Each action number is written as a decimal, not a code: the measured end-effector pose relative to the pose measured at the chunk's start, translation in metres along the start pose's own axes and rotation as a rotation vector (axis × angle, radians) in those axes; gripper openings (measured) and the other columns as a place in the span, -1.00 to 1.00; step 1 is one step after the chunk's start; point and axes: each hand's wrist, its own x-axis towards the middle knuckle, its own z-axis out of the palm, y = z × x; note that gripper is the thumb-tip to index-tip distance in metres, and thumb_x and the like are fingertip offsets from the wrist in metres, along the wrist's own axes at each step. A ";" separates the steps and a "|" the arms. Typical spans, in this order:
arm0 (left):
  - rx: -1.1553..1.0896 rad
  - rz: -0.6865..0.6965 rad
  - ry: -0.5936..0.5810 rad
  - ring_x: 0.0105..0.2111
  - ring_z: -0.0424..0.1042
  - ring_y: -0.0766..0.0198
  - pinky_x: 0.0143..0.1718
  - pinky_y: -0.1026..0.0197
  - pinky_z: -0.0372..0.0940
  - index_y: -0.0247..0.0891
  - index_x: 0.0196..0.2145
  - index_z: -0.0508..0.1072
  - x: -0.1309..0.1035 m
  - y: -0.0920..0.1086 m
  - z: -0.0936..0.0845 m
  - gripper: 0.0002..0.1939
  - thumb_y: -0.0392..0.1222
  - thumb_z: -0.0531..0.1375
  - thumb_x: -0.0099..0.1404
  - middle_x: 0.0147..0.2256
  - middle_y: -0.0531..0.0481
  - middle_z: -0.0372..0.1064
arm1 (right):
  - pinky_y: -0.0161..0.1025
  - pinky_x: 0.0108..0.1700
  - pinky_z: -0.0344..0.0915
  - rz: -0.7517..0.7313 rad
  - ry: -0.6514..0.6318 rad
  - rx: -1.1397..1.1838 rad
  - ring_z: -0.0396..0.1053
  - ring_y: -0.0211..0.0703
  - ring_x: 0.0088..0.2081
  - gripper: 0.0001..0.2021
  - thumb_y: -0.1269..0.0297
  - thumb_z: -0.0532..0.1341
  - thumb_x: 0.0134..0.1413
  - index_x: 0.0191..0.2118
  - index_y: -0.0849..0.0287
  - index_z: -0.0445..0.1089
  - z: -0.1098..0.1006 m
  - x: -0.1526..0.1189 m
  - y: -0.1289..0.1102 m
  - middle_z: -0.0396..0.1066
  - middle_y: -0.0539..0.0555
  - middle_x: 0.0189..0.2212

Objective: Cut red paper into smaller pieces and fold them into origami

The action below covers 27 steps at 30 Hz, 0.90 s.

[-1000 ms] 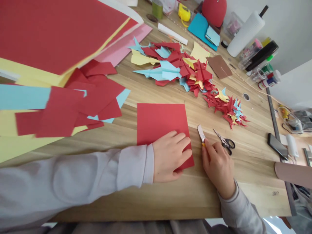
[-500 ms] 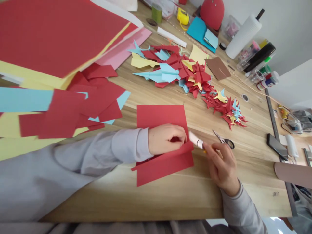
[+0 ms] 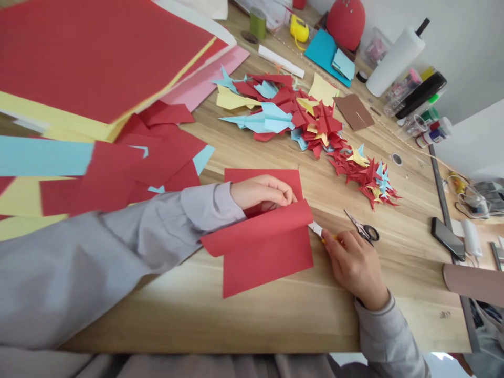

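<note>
A sheet of red paper (image 3: pixel 268 270) lies in front of me, its upper layer curled over toward my body. Behind that curled flap is my left hand (image 3: pixel 263 193), its fingers bent and closed at the paper; the fingertips are partly hidden by the fold. My right hand (image 3: pixel 356 265) grips a utility knife (image 3: pixel 316 229) with a wide pale blade and a bit of yellow handle showing. The blade meets the right end of the fold, its tip hidden under the flap. Small black-handled scissors (image 3: pixel 364 229) rest on the table just beyond my right hand.
Loose red, blue and yellow paper pieces (image 3: pixel 106 178) spread at left, below large red sheets (image 3: pixel 86 58). A heap of folded paper shapes (image 3: pixel 299 113) lies behind. A phone (image 3: pixel 448 238) is at right; bottles and jars (image 3: pixel 423 94) line the wall.
My left hand has moved away from me, and the red flap has curled higher toward me. The knife's blade has moved slightly down to the fold's right end, partly under it.
</note>
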 end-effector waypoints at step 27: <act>1.102 0.260 0.294 0.31 0.01 -0.02 0.30 -0.16 -0.11 -0.39 0.26 0.18 -0.003 -0.011 0.017 -0.46 -0.09 0.01 0.41 0.30 -0.28 0.07 | -0.29 -0.35 0.20 0.097 0.064 -0.035 0.28 -0.18 -0.33 -0.72 0.34 0.11 0.30 0.03 0.23 0.44 0.010 0.011 -0.008 0.31 0.10 -0.39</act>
